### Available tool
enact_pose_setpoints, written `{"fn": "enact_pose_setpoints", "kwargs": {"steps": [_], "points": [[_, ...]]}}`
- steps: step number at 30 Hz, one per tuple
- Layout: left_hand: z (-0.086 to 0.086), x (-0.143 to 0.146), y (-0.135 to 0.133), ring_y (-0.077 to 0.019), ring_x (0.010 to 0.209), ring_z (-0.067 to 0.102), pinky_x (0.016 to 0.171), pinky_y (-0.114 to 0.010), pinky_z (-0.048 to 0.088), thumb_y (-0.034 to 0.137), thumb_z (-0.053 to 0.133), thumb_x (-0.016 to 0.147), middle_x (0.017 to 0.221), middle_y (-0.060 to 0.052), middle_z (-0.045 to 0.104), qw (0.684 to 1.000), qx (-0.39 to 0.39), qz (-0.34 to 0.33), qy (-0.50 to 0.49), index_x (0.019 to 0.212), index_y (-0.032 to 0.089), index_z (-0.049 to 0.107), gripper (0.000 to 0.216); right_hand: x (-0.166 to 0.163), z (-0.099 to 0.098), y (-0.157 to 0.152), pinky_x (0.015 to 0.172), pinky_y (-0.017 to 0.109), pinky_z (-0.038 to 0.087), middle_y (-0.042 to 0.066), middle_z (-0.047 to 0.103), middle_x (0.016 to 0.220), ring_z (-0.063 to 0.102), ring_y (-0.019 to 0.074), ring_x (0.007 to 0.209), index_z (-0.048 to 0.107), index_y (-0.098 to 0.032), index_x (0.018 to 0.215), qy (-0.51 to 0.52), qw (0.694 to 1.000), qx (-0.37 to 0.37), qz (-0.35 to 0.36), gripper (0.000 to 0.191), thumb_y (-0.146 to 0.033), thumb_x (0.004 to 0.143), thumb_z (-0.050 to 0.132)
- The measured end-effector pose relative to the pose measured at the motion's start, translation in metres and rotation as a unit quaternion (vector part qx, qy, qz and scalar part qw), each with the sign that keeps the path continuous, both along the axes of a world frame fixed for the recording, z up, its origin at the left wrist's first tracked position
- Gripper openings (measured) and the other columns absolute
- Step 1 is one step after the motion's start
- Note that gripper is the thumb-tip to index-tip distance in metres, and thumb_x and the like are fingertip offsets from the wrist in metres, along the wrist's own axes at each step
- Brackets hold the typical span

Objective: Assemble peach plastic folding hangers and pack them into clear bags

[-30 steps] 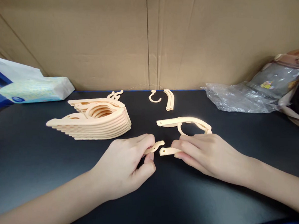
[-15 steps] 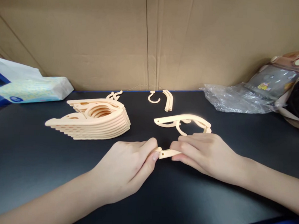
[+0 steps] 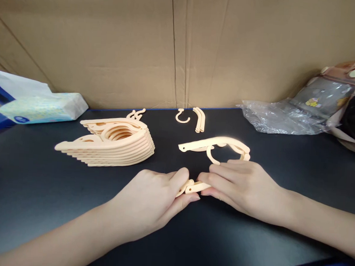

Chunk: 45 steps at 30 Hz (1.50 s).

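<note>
A cream folding hanger (image 3: 224,141) is gripped in my right hand (image 3: 242,190), its long arm pointing left above the fingers and its curved hook showing below that arm. From under the same fingers a holed hanger arm end (image 3: 195,187) sticks out to the left. My left hand (image 3: 156,203) is closed, thumb and finger pinching a short cream hanger piece (image 3: 183,187) with rounded ends. That piece meets the holed end between both hands; whether they are joined I cannot tell. My fingers hide much of these parts.
Left of my hands lies a stack of cream folded hangers (image 3: 117,145), with loose hooks (image 3: 136,114) behind. Farther back are a single hook (image 3: 182,117) and loose hanger arms (image 3: 199,120). A tissue pack (image 3: 48,107) stands left, a clear plastic bag (image 3: 279,116) right, before a cardboard wall (image 3: 125,47).
The left thumb has straightened out from the piece and shows more of it. The right hand has shifted slightly left, and the hanger's long arm has tipped lower at its left end.
</note>
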State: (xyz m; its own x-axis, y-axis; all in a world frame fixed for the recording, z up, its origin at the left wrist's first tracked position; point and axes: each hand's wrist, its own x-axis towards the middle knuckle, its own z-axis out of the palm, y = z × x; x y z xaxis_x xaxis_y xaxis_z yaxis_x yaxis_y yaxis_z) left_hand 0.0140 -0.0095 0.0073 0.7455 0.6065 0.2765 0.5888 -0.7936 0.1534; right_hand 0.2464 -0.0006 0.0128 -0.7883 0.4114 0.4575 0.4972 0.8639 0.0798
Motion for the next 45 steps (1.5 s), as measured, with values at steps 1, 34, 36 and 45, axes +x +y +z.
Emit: {"fn": "enact_pose_setpoints", "kwargs": {"steps": [1, 34, 36, 45], "points": [[0.000, 0.000, 0.000, -0.0117, 0.039, 0.048, 0.040, -0.022, 0.024, 0.041, 0.026, 0.106, 0.057, 0.010, 0.049, 1.000, 0.002, 0.000, 0.002, 0.081, 0.025, 0.025, 0.029, 0.000, 0.000, 0.000, 0.055, 0.027, 0.036, -0.002, 0.059, 0.069, 0.047, 0.0125, 0.055, 0.067, -0.018, 0.088, -0.001, 1.000, 0.000, -0.001, 0.035, -0.031, 0.104, 0.039], [0.010, 0.000, -0.001, -0.0145, 0.038, 0.050, 0.039, -0.030, 0.028, 0.030, 0.024, 0.106, 0.055, 0.004, 0.046, 0.961, 0.233, -0.025, 0.146, 0.073, 0.020, 0.042, 0.039, 0.006, 0.007, 0.000, 0.055, 0.025, 0.037, 0.000, 0.067, 0.073, 0.057, 0.0113, 0.056, 0.067, -0.018, 0.094, -0.037, 0.990, -0.137, 0.012, 0.041, -0.032, 0.106, 0.031], [0.012, 0.000, -0.001, -0.0149, 0.039, 0.049, 0.039, -0.031, 0.028, 0.030, 0.026, 0.106, 0.056, 0.003, 0.046, 0.958, 0.240, -0.034, 0.153, 0.073, 0.020, 0.042, 0.038, 0.006, 0.007, 0.000, 0.055, 0.025, 0.037, 0.000, 0.066, 0.073, 0.057, 0.0112, 0.056, 0.067, -0.018, 0.094, -0.035, 0.989, -0.143, 0.016, 0.041, -0.032, 0.106, 0.031], [0.010, 0.002, 0.005, -0.0136, 0.041, 0.054, 0.041, -0.028, 0.028, 0.037, 0.021, 0.107, 0.055, 0.003, 0.050, 0.978, 0.170, -0.027, 0.114, 0.073, 0.020, 0.043, 0.044, 0.005, 0.004, 0.003, 0.054, 0.025, 0.037, -0.001, 0.064, 0.069, 0.056, 0.0112, 0.055, 0.069, -0.019, 0.091, -0.033, 0.994, -0.103, 0.002, 0.041, -0.035, 0.105, 0.034]]}}
